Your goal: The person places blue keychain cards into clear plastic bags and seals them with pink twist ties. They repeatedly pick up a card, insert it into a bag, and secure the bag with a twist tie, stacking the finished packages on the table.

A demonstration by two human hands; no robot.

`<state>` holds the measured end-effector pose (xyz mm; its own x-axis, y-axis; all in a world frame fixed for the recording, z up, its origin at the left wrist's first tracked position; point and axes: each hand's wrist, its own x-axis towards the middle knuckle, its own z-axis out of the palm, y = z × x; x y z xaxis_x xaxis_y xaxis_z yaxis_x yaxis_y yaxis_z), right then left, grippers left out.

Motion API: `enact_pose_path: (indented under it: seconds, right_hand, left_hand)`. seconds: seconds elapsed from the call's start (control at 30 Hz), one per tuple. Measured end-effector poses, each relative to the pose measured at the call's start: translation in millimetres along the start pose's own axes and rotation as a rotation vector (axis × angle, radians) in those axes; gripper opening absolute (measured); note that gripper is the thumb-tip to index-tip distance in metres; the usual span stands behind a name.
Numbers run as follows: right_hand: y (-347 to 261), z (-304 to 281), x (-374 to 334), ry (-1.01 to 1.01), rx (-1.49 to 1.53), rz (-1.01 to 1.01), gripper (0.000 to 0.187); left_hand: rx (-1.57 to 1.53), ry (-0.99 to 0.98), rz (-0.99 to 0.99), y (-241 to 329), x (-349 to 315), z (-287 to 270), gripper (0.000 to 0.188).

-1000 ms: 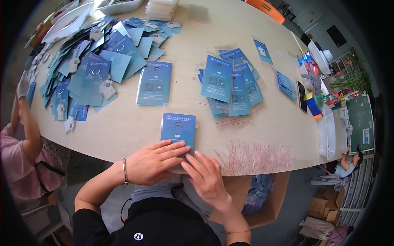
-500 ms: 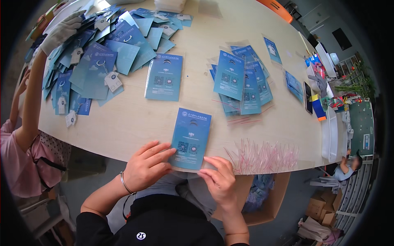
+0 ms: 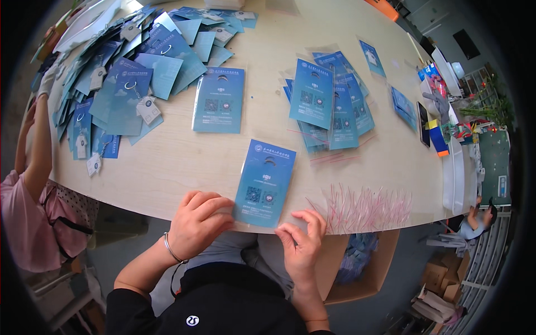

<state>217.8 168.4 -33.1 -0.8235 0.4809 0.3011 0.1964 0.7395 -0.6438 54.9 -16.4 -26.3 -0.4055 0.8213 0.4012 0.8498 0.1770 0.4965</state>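
A blue printed card (image 3: pixel 264 181) in a clear plastic bag lies on the table in front of me, slightly tilted. At its lower left corner the curled fingers of my left hand (image 3: pixel 202 222) hold the bag's edge. My right hand (image 3: pixel 301 237) has thumb and fingers bent together at the lower right corner of the same bag. Both hands are by the near table edge. To the right of my right hand lies a row of clear bags with red seal lines (image 3: pixel 365 211). Beyond the card sits a neat stack of blue cards (image 3: pixel 220 100).
A large pile of blue cards with white shirt-shaped keychains (image 3: pixel 148 109) covers the left. Bagged cards (image 3: pixel 312 92) are heaped right of centre. A phone (image 3: pixel 423 124) lies near the right edge. An open cardboard box (image 3: pixel 379 268) stands below. At left reaches a co-worker's gloved hand (image 3: pixel 49 78).
The bagged card has shifted slightly up and right relative to my hands. My left fingers have drawn off its face to its edge. The co-worker's gloved hand has pulled back from the pile.
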Motion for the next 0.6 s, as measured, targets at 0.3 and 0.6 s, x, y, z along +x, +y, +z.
enact_pose_path:
  seconds: [0.3,0.6]
  right_hand:
    - [-8,-4,2,-0.061,-0.027,0.065,0.014]
    - [-14,8,-6,0.0,-0.089,0.109,0.015]
  left_hand:
    - [0.073,-0.055,-0.091,9,-2,2,0.027]
    - [0.106,-0.028,-0.27,26,-6,12,0.017]
